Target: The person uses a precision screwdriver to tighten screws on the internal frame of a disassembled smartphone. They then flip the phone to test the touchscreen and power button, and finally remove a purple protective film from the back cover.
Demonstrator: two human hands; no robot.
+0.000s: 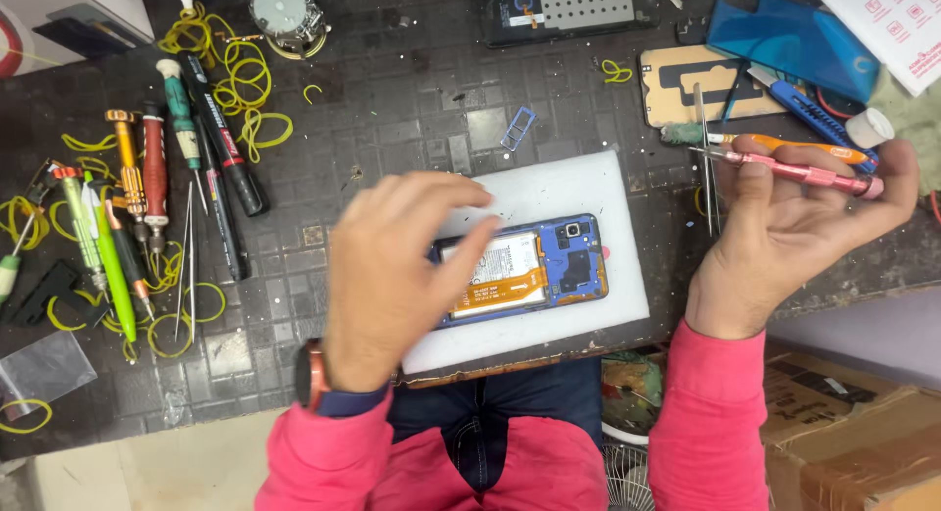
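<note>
An opened blue phone (549, 266) lies face down on a white pad (578, 193), its battery and orange flex cable showing. My left hand (392, 276) hovers over the phone's left end, fingers bent, thumb touching the battery area, holding nothing visible. My right hand (794, 227) is raised to the right of the pad. It grips a pink screwdriver (794, 168), tip pointing left.
Several screwdrivers (147, 178), tweezers (186, 256) and yellow rubber bands (235, 80) lie at the left on the dark work mat. A blue back cover (784, 36), a phone frame (686, 80) and another opened phone (569, 6) lie at the back. Cardboard boxes (853, 433) stand at lower right.
</note>
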